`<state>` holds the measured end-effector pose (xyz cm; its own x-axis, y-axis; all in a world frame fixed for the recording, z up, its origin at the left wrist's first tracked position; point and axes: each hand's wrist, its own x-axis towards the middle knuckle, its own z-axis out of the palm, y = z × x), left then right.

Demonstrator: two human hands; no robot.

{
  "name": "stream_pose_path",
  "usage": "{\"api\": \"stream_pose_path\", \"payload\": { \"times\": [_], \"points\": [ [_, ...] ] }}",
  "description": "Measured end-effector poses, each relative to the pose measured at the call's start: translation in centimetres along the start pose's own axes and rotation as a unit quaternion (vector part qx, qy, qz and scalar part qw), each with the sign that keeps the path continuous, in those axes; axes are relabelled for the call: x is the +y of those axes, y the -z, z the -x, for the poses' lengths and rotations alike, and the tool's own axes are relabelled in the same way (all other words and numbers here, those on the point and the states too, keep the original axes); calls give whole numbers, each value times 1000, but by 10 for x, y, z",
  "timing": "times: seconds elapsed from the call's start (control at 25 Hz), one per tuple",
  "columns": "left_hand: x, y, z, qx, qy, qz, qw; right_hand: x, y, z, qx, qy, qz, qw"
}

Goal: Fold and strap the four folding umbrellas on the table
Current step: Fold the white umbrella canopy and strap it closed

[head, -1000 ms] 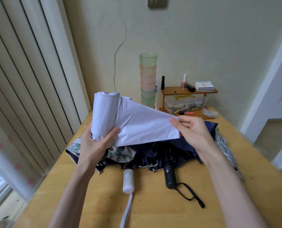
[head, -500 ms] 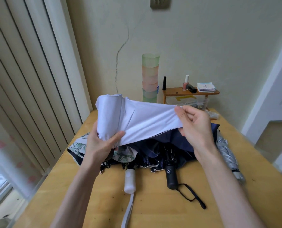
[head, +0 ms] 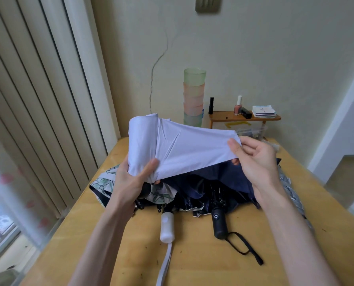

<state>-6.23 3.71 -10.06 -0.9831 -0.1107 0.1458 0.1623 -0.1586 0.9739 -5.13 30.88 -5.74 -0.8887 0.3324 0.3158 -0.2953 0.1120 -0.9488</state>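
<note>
Head view: your left hand (head: pixel 130 182) gripped the rolled body of the pale lilac umbrella (head: pixel 143 145), raised above the table (head: pixel 202 269) and over the navy umbrella (head: pixel 229 180) lying there, while your right hand (head: pixel 254 159) pinched the edge of its loose flap, drawn taut to the right. Canopy judged light, thin, soft and probably slick, with stiff ribs inside the roll; best held at the flap's hem under tension, thumb pinning each wrap.

Lilac umbrella (head: pixel 172 149) half-rolled, raised mid-frame; floral umbrella (head: pixel 163 194) and navy umbrella (head: pixel 229 178) loose beneath, handles toward bottom; silver umbrella (head: pixel 295 201) lying at right.
</note>
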Motion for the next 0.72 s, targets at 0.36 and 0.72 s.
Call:
{"api": "stream_pose_path", "payload": {
  "times": [0.36, 0.72],
  "points": [
    [-8, -4, -2, -12, -111, -114, 987, -35, 7, 13, -138, 42, -92, 985],
    [-1, -27, 10, -165, -118, -176, 963, -133, -86, 5, -379, 145, 72, 911]
  ]
}}
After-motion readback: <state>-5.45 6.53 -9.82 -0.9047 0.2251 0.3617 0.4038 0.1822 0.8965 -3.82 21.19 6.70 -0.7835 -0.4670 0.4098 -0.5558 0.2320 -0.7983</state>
